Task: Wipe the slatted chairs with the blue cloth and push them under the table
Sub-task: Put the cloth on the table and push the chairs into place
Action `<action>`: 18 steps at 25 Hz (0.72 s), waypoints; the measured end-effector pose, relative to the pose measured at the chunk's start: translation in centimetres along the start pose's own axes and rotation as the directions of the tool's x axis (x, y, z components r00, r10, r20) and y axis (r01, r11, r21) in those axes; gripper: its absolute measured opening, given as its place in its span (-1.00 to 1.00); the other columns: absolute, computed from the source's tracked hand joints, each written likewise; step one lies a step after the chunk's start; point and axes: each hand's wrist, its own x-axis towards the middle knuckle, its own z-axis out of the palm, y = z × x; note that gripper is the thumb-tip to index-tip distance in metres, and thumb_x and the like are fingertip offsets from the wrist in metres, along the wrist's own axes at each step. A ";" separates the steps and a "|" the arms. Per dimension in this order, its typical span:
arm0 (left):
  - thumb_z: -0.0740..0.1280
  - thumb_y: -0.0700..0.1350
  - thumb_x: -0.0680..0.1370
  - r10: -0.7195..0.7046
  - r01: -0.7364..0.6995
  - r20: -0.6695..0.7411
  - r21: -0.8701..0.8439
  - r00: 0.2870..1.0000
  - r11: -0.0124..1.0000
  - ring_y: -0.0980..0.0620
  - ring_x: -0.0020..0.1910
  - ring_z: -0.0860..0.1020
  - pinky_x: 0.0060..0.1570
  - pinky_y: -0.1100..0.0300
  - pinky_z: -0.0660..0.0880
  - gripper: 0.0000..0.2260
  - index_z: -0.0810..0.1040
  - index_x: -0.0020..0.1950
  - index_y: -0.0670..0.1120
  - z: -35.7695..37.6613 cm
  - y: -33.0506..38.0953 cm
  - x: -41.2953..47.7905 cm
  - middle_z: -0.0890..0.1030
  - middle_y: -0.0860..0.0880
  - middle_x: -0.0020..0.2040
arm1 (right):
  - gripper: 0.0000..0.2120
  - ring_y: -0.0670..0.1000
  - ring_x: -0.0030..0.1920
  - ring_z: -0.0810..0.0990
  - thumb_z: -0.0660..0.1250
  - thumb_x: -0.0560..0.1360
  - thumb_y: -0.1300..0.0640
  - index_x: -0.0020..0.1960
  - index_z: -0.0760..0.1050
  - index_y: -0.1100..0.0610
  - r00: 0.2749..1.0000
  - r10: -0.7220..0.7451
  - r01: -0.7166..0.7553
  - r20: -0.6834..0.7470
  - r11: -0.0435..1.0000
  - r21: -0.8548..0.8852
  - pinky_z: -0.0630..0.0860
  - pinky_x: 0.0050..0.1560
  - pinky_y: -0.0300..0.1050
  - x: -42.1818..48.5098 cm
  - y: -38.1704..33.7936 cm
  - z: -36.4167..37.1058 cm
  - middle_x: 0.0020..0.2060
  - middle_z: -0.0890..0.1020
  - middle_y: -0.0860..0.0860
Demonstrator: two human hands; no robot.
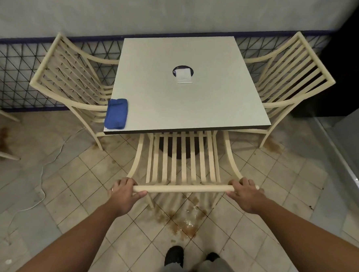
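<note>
Both hands on the near chair's top rail (183, 188). Left hand (124, 192) wraps the rail's left end, right hand (244, 195) the right end; fingers curled closed round the bar, thumbs underneath, nothing else held.

Near chair (183, 157) faces the table (190, 84), which lies straight ahead, far of the grip. Rail's long axis runs left–right, parallel to the table's near edge, so a push goes square to the rail. Hands sit about equally far from the table; neither is nearer. Seat front is already under the tabletop; back slats and arms are out on the near side.

Blue cloth (116, 113) lies folded on the table's near-left corner, not in either hand, well apart from both.

Left chair (73, 76) and right chair (287, 79) appear tucked in at the sides. Napkin holder (183, 74) at table centre. Dark pedestal base (174, 150) shows through the slats, the likely limit on travel. Brown stains (181, 222) on the tiles below the rail; white cable (43, 182) at left, out of the path.
</note>
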 end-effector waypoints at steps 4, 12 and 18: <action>0.24 0.39 0.54 -0.016 0.016 0.007 0.007 1.000 1.000 -0.07 0.25 0.31 0.30 -0.11 0.32 -0.52 0.44 0.23 0.04 0.3 0.7 -0.1 0.46 -0.01 0.23 | -0.59 0.06 0.30 0.33 0.03 0.66 -0.27 0.44 0.26 -0.13 1.000 0.000 0.000 0.026 1.000 -0.003 0.34 0.34 0.26 0.3 0.5 -0.8 0.31 0.36 0.03; 0.23 0.39 0.55 -0.011 0.012 0.050 -0.005 0.999 1.000 -0.04 0.28 0.28 0.30 -0.09 0.28 -0.56 0.42 0.23 0.09 -0.2 1.1 0.1 0.42 0.06 0.21 | -0.60 0.05 0.27 0.34 0.03 0.67 -0.25 0.44 0.24 -0.11 0.999 0.038 -0.038 -0.035 0.999 -0.016 0.41 0.29 0.23 0.7 0.4 0.0 0.30 0.36 0.03; 0.23 0.37 0.56 0.005 -0.005 0.041 0.002 0.999 1.000 -0.02 0.28 0.29 0.28 -0.06 0.27 -0.57 0.44 0.21 0.07 -0.3 0.9 0.0 0.44 0.07 0.21 | -0.60 0.04 0.27 0.34 0.02 0.67 -0.25 0.43 0.23 -0.12 0.999 0.043 -0.044 -0.024 0.998 -0.036 0.42 0.28 0.22 0.7 0.3 0.0 0.30 0.36 0.02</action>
